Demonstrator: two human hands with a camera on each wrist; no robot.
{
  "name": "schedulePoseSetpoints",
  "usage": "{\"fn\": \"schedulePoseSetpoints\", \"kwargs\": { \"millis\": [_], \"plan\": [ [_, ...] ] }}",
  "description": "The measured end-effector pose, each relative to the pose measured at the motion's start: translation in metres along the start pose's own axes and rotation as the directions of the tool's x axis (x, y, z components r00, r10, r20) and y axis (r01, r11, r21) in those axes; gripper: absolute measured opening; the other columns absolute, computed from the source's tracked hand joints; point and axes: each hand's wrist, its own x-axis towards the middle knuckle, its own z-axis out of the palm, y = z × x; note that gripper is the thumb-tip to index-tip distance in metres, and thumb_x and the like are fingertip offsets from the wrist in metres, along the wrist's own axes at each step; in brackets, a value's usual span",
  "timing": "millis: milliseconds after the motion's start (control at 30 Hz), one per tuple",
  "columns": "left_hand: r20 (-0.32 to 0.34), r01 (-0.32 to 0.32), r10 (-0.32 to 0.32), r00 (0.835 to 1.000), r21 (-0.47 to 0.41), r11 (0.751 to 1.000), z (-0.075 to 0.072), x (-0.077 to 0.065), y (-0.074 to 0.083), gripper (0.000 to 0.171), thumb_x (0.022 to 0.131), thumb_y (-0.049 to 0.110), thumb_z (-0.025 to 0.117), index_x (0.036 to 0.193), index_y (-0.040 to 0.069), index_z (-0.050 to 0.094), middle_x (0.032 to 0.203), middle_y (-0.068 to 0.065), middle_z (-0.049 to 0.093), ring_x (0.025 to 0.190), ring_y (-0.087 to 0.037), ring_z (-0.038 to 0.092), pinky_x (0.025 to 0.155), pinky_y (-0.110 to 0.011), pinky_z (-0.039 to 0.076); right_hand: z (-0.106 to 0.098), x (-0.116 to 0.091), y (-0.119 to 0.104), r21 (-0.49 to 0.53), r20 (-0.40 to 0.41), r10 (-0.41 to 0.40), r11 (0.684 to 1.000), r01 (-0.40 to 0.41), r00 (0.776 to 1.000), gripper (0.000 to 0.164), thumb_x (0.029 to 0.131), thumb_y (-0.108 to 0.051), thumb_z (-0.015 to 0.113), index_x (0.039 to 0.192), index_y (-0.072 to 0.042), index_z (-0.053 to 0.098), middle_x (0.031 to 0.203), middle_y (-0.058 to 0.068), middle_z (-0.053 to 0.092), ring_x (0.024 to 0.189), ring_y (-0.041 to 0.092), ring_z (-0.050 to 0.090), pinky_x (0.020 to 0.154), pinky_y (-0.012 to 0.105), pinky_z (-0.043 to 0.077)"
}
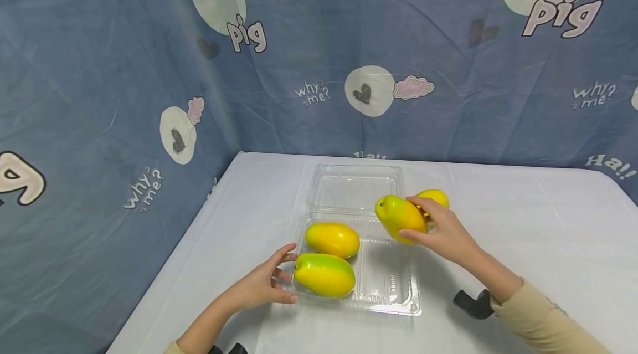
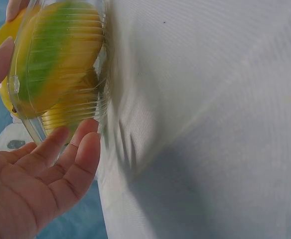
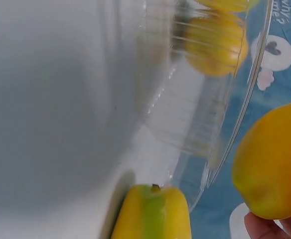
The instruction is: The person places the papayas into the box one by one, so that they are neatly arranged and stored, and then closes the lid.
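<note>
My right hand [image 1: 446,235] grips a yellow mango [image 1: 396,215] from its right side, above the right part of a clear plastic clamshell box [image 1: 386,282]. In the right wrist view the held mango [image 3: 272,164] shows at the right edge with fingertips under it. Two mangoes lie in the left part of the box: a yellow one [image 1: 331,239] behind and a green-topped one [image 1: 325,276] in front. My left hand [image 1: 264,282] is at the box's left edge, fingers loosely bent, holding nothing. Whether its fingertips touch the wall I cannot tell.
Another mango [image 1: 436,196] lies on the table right of the box, partly hidden by my right hand. The box's lid [image 1: 356,188] is folded back. A white cloth covers the table [image 1: 523,243]. Printed blue fabric [image 1: 423,38] hangs behind and to the left.
</note>
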Motion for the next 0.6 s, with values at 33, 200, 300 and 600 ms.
{"fn": "schedulePoseSetpoints", "kwargs": {
  "millis": [33,200,300,600],
  "plan": [
    [0.001,0.0,0.0,1.0,-0.002,1.0,0.0,0.0,0.0,0.094,0.075,0.019,0.076,0.146,0.009,0.014,0.142,-0.022,0.032,0.098,-0.021,0.051,0.075,-0.026,0.047,0.001,0.0,-0.001,0.004,0.001,0.0,1.0,0.0,1.0,0.059,0.075,-0.028,0.075,0.122,-0.001,0.052,0.113,0.012,0.058,0.09,0.02,0.054,0.075,0.035,0.05],
    [0.0,-0.003,0.003,1.0,0.001,1.0,0.0,0.0,0.001,0.094,0.075,0.019,0.076,0.146,0.008,0.014,0.141,-0.023,0.032,0.098,-0.021,0.052,0.075,-0.026,0.047,0.005,0.001,-0.006,0.031,0.023,0.013,0.999,-0.014,1.0,0.06,0.077,-0.03,0.074,0.123,-0.001,0.051,0.114,0.012,0.058,0.091,0.021,0.055,0.076,0.036,0.05],
    [-0.001,-0.004,0.004,1.0,0.005,1.0,0.0,0.0,0.001,0.094,0.075,0.02,0.076,0.145,0.008,0.015,0.141,-0.023,0.032,0.098,-0.021,0.052,0.075,-0.025,0.047,0.009,0.002,-0.008,0.045,0.035,0.024,0.999,-0.026,0.999,0.061,0.077,-0.031,0.073,0.124,-0.001,0.051,0.114,0.012,0.059,0.092,0.021,0.055,0.077,0.036,0.049],
    [-0.001,0.007,-0.007,1.0,0.006,1.0,0.0,0.0,0.002,0.095,0.074,0.021,0.076,0.145,0.009,0.015,0.141,-0.023,0.032,0.098,-0.021,0.052,0.075,-0.025,0.047,0.021,0.002,-0.012,0.014,0.027,0.041,0.999,-0.042,0.999,0.06,0.075,-0.036,0.074,0.121,-0.002,0.054,0.108,0.011,0.062,0.087,0.02,0.056,0.075,0.037,0.048]
  ]
}}
